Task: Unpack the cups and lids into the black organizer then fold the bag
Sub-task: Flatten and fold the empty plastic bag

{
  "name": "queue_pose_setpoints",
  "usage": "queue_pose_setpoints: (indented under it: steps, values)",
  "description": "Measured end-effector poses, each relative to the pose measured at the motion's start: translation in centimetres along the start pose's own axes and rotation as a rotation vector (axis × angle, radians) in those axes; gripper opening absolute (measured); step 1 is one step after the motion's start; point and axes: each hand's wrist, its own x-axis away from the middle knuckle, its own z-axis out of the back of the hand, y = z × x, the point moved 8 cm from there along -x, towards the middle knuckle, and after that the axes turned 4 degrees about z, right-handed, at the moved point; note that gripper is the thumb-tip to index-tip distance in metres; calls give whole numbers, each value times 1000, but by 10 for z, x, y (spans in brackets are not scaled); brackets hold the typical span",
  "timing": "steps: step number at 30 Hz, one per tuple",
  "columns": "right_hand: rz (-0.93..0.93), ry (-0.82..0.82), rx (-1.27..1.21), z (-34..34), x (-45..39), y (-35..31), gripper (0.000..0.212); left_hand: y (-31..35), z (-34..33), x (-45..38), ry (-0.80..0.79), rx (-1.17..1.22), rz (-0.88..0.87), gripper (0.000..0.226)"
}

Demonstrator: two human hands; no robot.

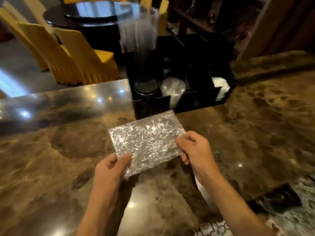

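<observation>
Well, the brown marble counter (51,150) fills most of the room in front of me, glossy and dotted with lamp reflections, its near edge cut off below. Behind it stand yellow-covered chairs (81,53) round a dark round table (95,14), only partly visible. At the counter's far side sits the black organizer (201,68); its back compartments are too dark to read. In its front row I can make out a stack of black lids (145,86) on the left, clear cups (173,88) just beside them, and something white (220,87) in the right end slot, too blurred to name. Clear wrapped straws (138,34) rise from the back left, smeared by motion. A dark flat object (279,198) lies near the right edge, unclear. Held above the counter, the folded crinkled clear bag (146,142) is a flat rectangle. The left hand (110,169) pinches its near left corner and the right hand (196,149) pinches its right edge, thumbs on top
</observation>
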Motion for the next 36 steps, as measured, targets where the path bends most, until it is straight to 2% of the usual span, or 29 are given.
queue_pose_setpoints:
  steps: [2, 4, 8, 14, 18, 23, 28, 32, 36]
  values:
    - [14, 64, -22, 44, 15, -3, 22, -13, -34, 8, -19, 31, 4, 20]
    - [23, 124, -34, 91, 33, -5, 22, -20, -62, 13, 13, -112, -73, 29]
    - [40, 243, -53, 185, 74, -6, 19, -53, -133, 33, -60, -226, -115, 20]
    - [48, 395, -18, 359, 161, -7, 23, -125, -287, 97, -254, -283, -109, 14]
    - [43, 554, -28, 467, 223, -6, 25, -165, -390, 141, -421, -355, -143, 14]
    - [18, 773, -27, 579, 287, 5, 24, -213, -507, 188, -624, -432, -145, 19]
    - [-15, 964, -16, 680, 318, 17, 15, -263, -615, 210, -744, -506, -119, 18]
    - [-6, 1006, -17, 763, 320, 28, 16, -305, -697, 216, -788, -514, -93, 18]
    - [-42, 971, -79, 847, 296, 33, 14, -343, -776, 206, -764, -515, -38, 20]
